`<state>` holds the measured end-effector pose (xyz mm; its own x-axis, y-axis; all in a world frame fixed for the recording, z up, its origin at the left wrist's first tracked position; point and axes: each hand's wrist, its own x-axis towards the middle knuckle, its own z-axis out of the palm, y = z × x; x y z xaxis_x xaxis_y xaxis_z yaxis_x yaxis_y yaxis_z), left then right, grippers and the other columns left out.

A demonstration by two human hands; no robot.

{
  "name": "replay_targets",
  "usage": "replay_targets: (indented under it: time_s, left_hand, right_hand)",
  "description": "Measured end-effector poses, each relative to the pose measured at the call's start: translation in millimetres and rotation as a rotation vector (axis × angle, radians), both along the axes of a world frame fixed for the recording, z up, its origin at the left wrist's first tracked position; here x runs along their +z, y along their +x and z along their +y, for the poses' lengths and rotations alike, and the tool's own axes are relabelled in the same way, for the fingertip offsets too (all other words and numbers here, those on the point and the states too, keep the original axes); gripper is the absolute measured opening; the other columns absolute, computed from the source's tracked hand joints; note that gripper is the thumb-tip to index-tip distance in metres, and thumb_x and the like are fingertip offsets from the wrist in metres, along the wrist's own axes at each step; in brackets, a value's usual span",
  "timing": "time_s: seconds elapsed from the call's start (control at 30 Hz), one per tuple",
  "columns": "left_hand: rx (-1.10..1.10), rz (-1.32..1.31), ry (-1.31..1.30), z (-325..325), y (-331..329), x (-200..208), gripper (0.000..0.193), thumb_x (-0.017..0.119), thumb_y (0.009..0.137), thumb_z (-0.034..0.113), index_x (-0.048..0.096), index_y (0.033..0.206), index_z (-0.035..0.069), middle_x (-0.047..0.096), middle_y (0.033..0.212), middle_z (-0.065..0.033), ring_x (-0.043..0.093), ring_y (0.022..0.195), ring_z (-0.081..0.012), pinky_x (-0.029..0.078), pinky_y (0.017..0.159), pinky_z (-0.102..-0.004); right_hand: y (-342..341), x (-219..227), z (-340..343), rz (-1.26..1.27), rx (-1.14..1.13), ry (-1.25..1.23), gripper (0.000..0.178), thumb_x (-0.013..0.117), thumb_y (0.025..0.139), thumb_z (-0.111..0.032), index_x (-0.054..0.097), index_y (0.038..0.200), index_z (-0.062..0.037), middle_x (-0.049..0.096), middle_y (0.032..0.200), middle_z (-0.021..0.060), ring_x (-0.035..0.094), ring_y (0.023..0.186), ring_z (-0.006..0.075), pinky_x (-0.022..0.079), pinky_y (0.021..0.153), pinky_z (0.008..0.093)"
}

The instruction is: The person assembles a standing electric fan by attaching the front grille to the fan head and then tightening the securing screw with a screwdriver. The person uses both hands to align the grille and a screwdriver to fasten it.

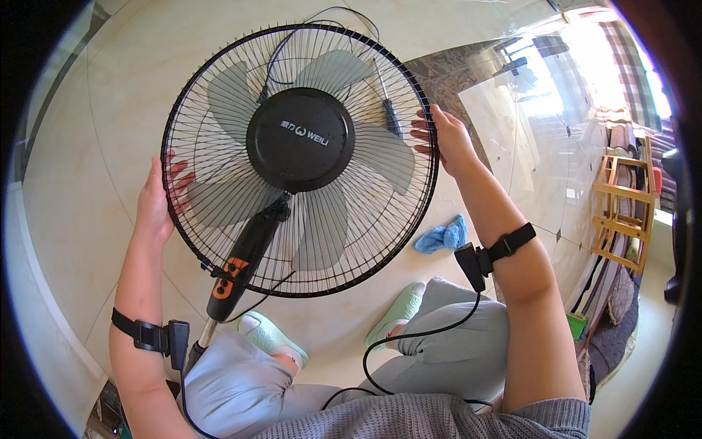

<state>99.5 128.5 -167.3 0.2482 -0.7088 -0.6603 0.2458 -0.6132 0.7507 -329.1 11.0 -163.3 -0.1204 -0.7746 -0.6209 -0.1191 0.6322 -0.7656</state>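
Observation:
A black pedestal fan with grey blades (318, 227) lies tilted back in front of me, its round wire guard (351, 287) facing up. On the guard's left edge my left hand (153, 201) is closed, its fingers showing through the wires from behind. My right hand (455, 143) grips the right edge higher up, fingers curled behind the rim. The black neck with an orange button panel (231, 274) points down-left to a metal pole (208, 334) by my left knee. Through the wires, a screwdriver (393, 117) shows on the floor.
A blue cloth (443, 235) lies on the tiled floor, right of the fan. My feet, in pale green slippers (267, 336), stand below it. A black cable (351, 11) loops beyond the fan's top. At the far right stands a wooden rack (623, 197) near cloth items.

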Motion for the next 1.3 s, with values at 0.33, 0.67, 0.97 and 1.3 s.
replay_targets:
  time_s: [0.33,0.67,0.97,1.3]
  left_hand:
    - [0.016,0.006,-0.004,-2,-3,2,0.046,0.035,0.09,0.052,0.044,0.122,0.02,0.053,0.108,0.0008,0.052,0.092,-0.0123,0.043,0.067,-0.0289]
    - [0.005,-0.005,-0.013,0,-2,-1,0.052,0.034,0.088,0.055,0.043,0.124,0.018,0.053,0.111,0.0004,0.052,0.095,-0.0112,0.043,0.07,-0.0275]
    - [0.02,0.0,-0.019,-2,-2,-2,0.049,0.036,0.088,0.055,0.045,0.121,0.02,0.054,0.107,0.0016,0.053,0.091,-0.0102,0.043,0.067,-0.0275]
    - [0.057,0.022,-0.018,-1,-2,-6,0.047,0.038,0.088,0.053,0.046,0.119,0.019,0.055,0.105,0.0018,0.053,0.09,-0.0098,0.044,0.065,-0.0275]
  right_hand:
    - [-9,-7,-11,0.336,0.174,-0.247,0.026,0.049,0.088,-0.022,0.061,0.09,0.0016,0.062,0.07,0.0053,0.058,0.061,0.0102,0.046,0.056,0.0234]
    - [-15,-9,-20,0.261,0.217,-0.182,0.02,0.048,0.087,-0.014,0.059,0.086,0.0027,0.061,0.067,0.0069,0.057,0.055,0.0121,0.047,0.053,0.0244]
    - [-14,-9,-24,0.332,0.31,-0.187,0.021,0.044,0.088,-0.014,0.057,0.085,0.002,0.059,0.066,0.0074,0.058,0.056,0.0138,0.047,0.052,0.026]
    - [-7,0,-25,0.177,0.188,-0.083,0.023,0.042,0.09,-0.018,0.058,0.089,-0.0012,0.054,0.063,0.0044,0.052,0.054,0.0114,0.044,0.05,0.0245]
